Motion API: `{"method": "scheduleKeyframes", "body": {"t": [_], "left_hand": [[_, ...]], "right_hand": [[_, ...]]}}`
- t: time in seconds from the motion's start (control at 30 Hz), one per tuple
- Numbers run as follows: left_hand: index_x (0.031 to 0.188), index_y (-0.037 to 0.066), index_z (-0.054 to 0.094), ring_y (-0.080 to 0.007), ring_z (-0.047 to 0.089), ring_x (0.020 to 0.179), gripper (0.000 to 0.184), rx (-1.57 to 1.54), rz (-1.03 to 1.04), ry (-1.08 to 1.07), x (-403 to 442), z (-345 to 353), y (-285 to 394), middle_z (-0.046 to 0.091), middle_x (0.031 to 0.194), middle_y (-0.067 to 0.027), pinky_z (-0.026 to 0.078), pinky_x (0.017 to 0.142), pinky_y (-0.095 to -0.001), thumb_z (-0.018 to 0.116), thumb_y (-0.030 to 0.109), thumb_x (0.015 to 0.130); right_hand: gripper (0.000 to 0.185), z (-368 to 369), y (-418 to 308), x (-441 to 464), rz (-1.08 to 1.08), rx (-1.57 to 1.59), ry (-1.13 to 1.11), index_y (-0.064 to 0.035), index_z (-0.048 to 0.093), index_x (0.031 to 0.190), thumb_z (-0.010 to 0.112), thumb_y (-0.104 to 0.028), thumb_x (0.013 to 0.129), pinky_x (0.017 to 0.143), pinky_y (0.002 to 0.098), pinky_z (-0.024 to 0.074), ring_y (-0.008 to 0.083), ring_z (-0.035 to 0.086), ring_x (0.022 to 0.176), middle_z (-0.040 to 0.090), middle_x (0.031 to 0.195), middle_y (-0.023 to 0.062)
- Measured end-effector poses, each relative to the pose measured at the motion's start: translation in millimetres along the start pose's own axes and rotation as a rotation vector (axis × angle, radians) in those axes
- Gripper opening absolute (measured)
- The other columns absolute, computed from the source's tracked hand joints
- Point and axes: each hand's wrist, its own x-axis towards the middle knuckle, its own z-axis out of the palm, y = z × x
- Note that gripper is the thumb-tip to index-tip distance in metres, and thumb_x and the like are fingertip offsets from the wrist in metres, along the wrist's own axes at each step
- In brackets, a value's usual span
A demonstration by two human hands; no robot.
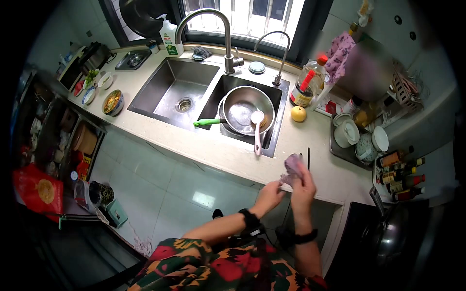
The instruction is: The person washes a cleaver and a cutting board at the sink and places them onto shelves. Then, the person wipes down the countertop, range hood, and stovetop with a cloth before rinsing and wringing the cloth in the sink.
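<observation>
A crumpled purple cloth is held up just in front of the counter's front edge. My right hand grips it from the right, and the fingers of my left hand pinch its lower left end. Beyond my hands, a metal pan with a green handle rests over the right sink basin. A white brush or spoon with a pale handle leans in the pan, its handle over the basin's front edge. A thin black stick lies on the counter near the cloth.
Left of the pan is another basin, with a tall faucet behind. Bowls of food stand at the counter's left. To the right are a yellow fruit, a sauce jar, a tray of cups, bottles and a wok.
</observation>
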Motion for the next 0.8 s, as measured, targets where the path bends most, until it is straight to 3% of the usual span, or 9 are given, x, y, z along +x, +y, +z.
{"method": "scheduleKeyframes", "body": {"t": [0.03,0.1,0.13,0.2,0.3,0.43,0.63,0.67,0.8], "left_hand": [[0.093,0.003,0.057,-0.0324,0.055,0.075,0.027,-0.004,-0.041,-0.002,-8.5,-20.1,-6.5,0.057,0.083,-0.0163,0.045,0.068,-0.0389,0.059,0.017,0.07],[0.091,0.004,0.058,-0.0301,0.056,0.072,0.023,0.027,-0.094,0.024,-19.8,-54.6,-32.1,0.057,0.079,-0.0157,0.045,0.066,-0.0373,0.058,0.016,0.071],[0.091,0.004,0.058,-0.0301,0.056,0.072,0.023,0.026,-0.095,0.024,-24.4,-73.4,-38.1,0.057,0.079,-0.0157,0.045,0.066,-0.0373,0.058,0.016,0.071],[0.091,0.004,0.058,-0.0295,0.056,0.07,0.021,0.073,-0.125,0.112,-32.6,-107.9,-42.3,0.057,0.08,-0.0145,0.045,0.065,-0.0372,0.056,0.014,0.072],[0.09,0.004,0.059,-0.0293,0.056,0.07,0.019,0.078,-0.02,0.234,-30.5,-143.4,-48.5,0.057,0.081,-0.0139,0.045,0.065,-0.0366,0.053,0.011,0.074],[0.091,0.004,0.059,-0.0305,0.056,0.072,0.019,0.047,-0.066,0.267,-26.0,-180.3,-54.7,0.057,0.083,-0.0144,0.045,0.066,-0.0364,0.05,0.01,0.076],[0.093,0.004,0.058,-0.0297,0.056,0.079,0.02,0.063,0.018,0.305,-24.9,-211.6,-63.8,0.058,0.086,-0.0143,0.045,0.07,-0.0363,0.048,0.008,0.077],[0.096,0.003,0.057,-0.0306,0.055,0.086,0.022,0.059,0.046,0.282,-23.1,-215.0,-63.3,0.057,0.092,-0.0149,0.044,0.076,-0.0362,0.045,0.006,0.078],[0.105,0.003,0.054,-0.0326,0.051,0.097,0.029,0.157,0.236,0.377,-6.4,-231.0,-70.2,0.055,0.102,-0.0171,0.041,0.084,-0.0363,0.043,0.003,0.078]], "right_hand": [[0.03,10.6,13.2,0.3,0.053,-0.08,-0.045,-0.0004,0.052,0.11,0.047,0.0,0.08,0.084,0.0274,0.041,0.0206,0.054,0.097,0.057,0.105,0.0142],[0.039,35.1,54.4,-2.0,-0.086,-0.494,-0.182,-0.0034,0.045,0.12,0.044,-0.004,0.081,0.094,0.0418,0.0337,0.0288,0.043,0.113,0.046,0.12,0.0168],[0.039,49.8,70.2,-9.8,-0.085,-0.495,-0.183,-0.0034,0.045,0.12,0.044,-0.004,0.081,0.094,0.0418,0.0337,0.0288,0.043,0.113,0.046,0.12,0.0168],[0.044,83.9,90.1,-29.4,-0.224,-1.065,-0.215,-0.0074,0.041,0.124,0.047,-0.014,0.081,0.098,0.0498,0.0226,0.0336,0.03,0.121,0.04,0.126,0.0169],[0.046,134.0,87.3,-26.0,-0.433,-0.891,-0.373,-0.0133,0.041,0.124,0.049,-0.022,0.08,0.095,0.0522,0.0242,0.0322,0.034,0.118,0.04,0.126,0.0132],[0.04,170.4,89.5,14.2,-0.571,-1.033,-0.436,-0.013,0.044,0.121,0.046,-0.02,0.081,0.093,0.0501,0.0276,0.0307,0.037,0.114,0.043,0.123,0.0113],[0.051,143.4,101.6,3.9,-0.307,-1.068,-0.226,-0.0113,0.037,0.127,0.049,-0.021,0.079,0.096,0.0523,0.0205,0.0341,0.028,0.121,0.038,0.127,0.013],[0.051,152.3,103.0,1.6,-0.312,-1.066,-0.225,-0.0113,0.037,0.127,0.049,-0.021,0.079,0.096,0.0523,0.0205,0.0341,0.028,0.121,0.038,0.127,0.013],[0.055,230.0,104.0,-9.8,-0.421,-0.892,-0.462,-0.0103,0.036,0.126,0.054,-0.022,0.075,0.094,0.0565,0.0185,0.0369,0.023,0.122,0.034,0.127,0.0186]]}}
